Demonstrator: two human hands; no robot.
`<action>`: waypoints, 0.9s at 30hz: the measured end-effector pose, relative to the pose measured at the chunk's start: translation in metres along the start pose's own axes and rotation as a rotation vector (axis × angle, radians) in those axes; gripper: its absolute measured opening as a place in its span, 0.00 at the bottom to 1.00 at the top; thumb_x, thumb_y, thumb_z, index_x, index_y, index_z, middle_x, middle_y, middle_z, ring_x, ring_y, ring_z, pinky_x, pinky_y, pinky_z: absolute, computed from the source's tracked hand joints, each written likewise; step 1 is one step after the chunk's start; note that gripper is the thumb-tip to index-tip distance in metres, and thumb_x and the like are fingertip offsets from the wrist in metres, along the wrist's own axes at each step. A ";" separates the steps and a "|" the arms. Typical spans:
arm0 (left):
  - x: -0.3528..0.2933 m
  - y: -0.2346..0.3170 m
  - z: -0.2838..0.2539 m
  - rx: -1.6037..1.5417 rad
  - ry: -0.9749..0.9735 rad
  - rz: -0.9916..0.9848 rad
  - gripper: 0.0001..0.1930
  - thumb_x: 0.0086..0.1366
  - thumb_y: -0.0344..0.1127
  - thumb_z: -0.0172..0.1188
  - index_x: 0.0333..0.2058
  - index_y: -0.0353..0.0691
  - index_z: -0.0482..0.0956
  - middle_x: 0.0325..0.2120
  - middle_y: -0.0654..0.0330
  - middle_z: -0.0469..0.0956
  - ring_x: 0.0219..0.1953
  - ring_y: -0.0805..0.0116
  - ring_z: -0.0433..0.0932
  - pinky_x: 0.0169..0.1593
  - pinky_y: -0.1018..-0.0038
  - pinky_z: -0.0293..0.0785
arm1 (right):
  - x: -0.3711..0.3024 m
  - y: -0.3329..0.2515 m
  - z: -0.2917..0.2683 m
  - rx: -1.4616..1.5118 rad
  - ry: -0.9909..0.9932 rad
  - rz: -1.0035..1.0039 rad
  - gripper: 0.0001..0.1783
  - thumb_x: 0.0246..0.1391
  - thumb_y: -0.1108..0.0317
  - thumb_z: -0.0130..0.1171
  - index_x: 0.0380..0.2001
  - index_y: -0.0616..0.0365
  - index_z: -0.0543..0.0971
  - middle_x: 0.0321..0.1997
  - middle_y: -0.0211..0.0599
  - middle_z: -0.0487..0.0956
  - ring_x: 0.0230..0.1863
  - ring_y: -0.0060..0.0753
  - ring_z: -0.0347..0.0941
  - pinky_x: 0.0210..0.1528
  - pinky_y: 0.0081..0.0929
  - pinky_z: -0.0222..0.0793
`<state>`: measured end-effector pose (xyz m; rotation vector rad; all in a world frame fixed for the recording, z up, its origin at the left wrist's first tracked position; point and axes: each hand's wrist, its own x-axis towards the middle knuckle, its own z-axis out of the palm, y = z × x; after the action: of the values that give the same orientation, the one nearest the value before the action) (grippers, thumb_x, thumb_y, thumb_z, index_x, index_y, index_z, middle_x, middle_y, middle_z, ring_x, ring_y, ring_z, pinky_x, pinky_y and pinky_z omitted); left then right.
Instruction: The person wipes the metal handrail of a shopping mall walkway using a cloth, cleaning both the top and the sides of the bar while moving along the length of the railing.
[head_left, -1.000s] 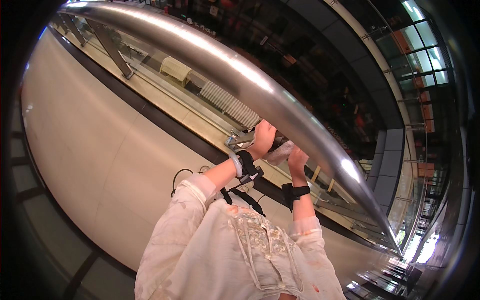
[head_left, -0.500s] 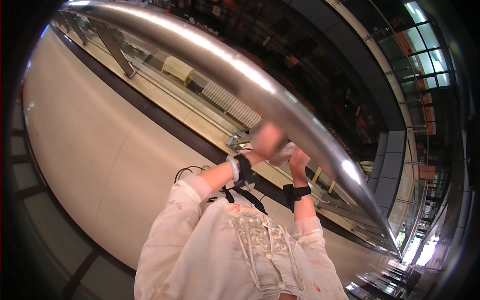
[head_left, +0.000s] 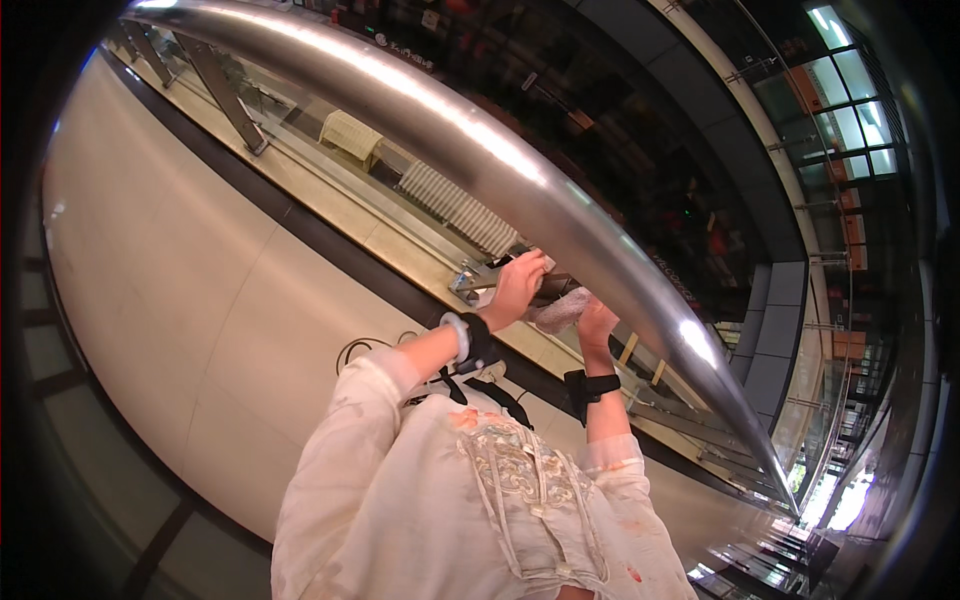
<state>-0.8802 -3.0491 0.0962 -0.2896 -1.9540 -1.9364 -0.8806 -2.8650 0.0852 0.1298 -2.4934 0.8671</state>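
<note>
Beneath the shiny metal handrail [head_left: 480, 150], my left hand [head_left: 516, 288] is raised against a dark support post [head_left: 552, 288]. Its fingers are bent and close together near the post's top; what they grip, if anything, is hidden. My right hand [head_left: 597, 324] is closed on a crumpled, pale greyish-pink cloth [head_left: 560, 312], which hangs out toward the post between my hands. The rail partly covers the right fingertips. Both my wrists wear black straps, and a pale bangle [head_left: 457, 335] circles the left one.
Glass panels run below the handrail, with a dark base strip [head_left: 320, 228] along the beige floor [head_left: 190, 270]. Beyond the glass are a white ribbed object [head_left: 460, 208] and a lower storey. Black cables [head_left: 362, 347] hang near my left forearm.
My left hand, blurred in front of the post and cloth before, has moved slightly left and now shows sharply at the post. My right hand and the cloth have hardly moved.
</note>
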 end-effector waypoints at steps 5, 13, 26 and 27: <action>-0.005 -0.033 0.016 0.061 0.040 -0.258 0.06 0.55 0.25 0.45 0.29 0.32 0.70 0.21 0.47 0.69 0.28 0.47 0.68 0.30 0.62 0.63 | 0.000 -0.003 0.000 -0.021 -0.019 -0.026 0.11 0.53 0.71 0.46 0.35 0.68 0.72 0.36 0.47 0.74 0.37 0.46 0.68 0.42 0.35 0.62; 0.003 -0.005 0.025 -0.031 0.157 -0.047 0.08 0.52 0.23 0.50 0.32 0.33 0.72 0.32 0.48 0.69 0.35 0.50 0.68 0.38 0.66 0.65 | -0.018 0.047 0.008 -0.288 -0.026 -0.101 0.13 0.54 0.68 0.45 0.36 0.67 0.72 0.36 0.50 0.73 0.39 0.51 0.67 0.43 0.39 0.62; -0.014 -0.042 0.022 0.039 0.087 -0.267 0.08 0.56 0.29 0.47 0.31 0.33 0.73 0.29 0.47 0.72 0.34 0.47 0.69 0.38 0.64 0.66 | -0.023 0.033 -0.005 -0.358 -0.070 -0.323 0.13 0.51 0.72 0.45 0.40 0.65 0.71 0.41 0.50 0.71 0.42 0.53 0.66 0.45 0.42 0.60; -0.013 -0.042 0.022 0.112 0.080 -0.193 0.08 0.56 0.28 0.46 0.32 0.34 0.73 0.30 0.46 0.71 0.33 0.47 0.69 0.38 0.64 0.66 | -0.023 0.031 -0.004 -0.308 -0.082 -0.295 0.13 0.51 0.72 0.45 0.40 0.65 0.71 0.41 0.50 0.71 0.42 0.54 0.66 0.45 0.42 0.60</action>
<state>-0.8879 -3.0268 0.0524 0.0079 -2.0943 -1.9109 -0.8665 -2.8397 0.0596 0.4221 -2.5615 0.3596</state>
